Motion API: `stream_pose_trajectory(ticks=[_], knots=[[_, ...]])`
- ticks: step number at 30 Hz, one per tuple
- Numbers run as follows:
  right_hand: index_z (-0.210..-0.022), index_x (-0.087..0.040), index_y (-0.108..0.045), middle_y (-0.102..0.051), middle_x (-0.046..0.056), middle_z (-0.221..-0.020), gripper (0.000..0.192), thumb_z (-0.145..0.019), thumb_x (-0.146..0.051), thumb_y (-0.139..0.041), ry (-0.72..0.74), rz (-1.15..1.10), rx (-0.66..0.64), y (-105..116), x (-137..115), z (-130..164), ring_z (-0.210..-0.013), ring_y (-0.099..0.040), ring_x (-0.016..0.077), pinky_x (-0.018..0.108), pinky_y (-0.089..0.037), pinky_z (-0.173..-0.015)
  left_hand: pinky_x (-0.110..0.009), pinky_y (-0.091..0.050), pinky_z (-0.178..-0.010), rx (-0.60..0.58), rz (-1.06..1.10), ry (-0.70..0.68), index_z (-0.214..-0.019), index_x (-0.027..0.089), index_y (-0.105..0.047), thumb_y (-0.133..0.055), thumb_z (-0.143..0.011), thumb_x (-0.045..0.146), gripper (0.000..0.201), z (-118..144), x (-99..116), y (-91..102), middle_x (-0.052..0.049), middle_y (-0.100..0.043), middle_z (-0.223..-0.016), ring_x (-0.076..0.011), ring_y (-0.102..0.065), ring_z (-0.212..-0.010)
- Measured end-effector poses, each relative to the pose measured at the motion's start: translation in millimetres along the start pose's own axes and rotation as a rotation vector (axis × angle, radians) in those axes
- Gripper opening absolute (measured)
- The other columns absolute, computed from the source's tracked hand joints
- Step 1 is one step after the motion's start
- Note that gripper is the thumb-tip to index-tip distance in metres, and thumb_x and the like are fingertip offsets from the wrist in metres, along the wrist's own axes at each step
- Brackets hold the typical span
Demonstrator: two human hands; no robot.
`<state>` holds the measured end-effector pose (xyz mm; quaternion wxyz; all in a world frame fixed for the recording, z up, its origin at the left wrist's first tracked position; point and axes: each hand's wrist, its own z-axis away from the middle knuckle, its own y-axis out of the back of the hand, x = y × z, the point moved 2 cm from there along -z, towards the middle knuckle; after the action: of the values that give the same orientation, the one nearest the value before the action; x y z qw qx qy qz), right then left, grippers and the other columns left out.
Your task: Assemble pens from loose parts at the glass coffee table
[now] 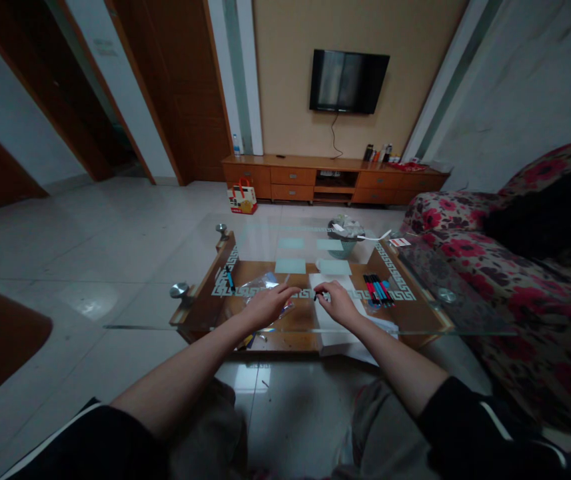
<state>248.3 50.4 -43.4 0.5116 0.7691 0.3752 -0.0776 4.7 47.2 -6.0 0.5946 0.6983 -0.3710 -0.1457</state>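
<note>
Over the glass coffee table (265, 319) my left hand (271, 301) has its fingers drawn together, pointing right. Whatever they hold, if anything, is too small to make out. Opposite it, my right hand (336, 301) pinches a small black piece (316, 296), perhaps a pen cap. The two hands are close but apart. Below my right hand lies a white box or stack of paper (329, 337). A clear plastic bag (265, 281) is beside my left hand. Several red, blue and black pens (378, 289) lie in a row to the right.
A single blue-and-black pen (230, 279) lies at the table's left. Pale green cards (290, 267) sit on the far half. Beyond are a waste basket (342, 248), a paper bag (242, 199) and a TV cabinet (290, 177). A floral sofa (470, 250) stands on the right.
</note>
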Motion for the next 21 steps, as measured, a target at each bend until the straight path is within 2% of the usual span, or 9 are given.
stream_pose_trajectory(ticks=[16,21], knots=[[-0.111,-0.022,-0.063,-0.07,0.005,-0.099,0.028,-0.084,-0.014,-0.062,0.011,0.036,0.001,-4,4,1,-0.096,-0.059,0.0231,0.038,-0.047,-0.087,-0.028,-0.051,-0.078,-0.009,-0.007,-0.012,-0.136,0.03,-0.05,-0.046,-0.098,0.025,0.038,1,0,0.4,-0.007,-0.061,-0.123,-0.0195,-0.066,-0.094],[-0.123,-0.021,-0.055,-0.063,0.01,-0.116,0.042,-0.082,-0.02,-0.066,0.024,0.053,0.063,6,-8,-2,-0.107,-0.055,0.0269,0.044,-0.045,-0.094,-0.028,-0.051,-0.078,0.008,0.007,-0.03,-0.136,0.03,-0.048,-0.047,-0.099,0.026,0.038,0,-3,-2.7,-0.007,-0.061,-0.123,-0.0188,-0.065,-0.094]])
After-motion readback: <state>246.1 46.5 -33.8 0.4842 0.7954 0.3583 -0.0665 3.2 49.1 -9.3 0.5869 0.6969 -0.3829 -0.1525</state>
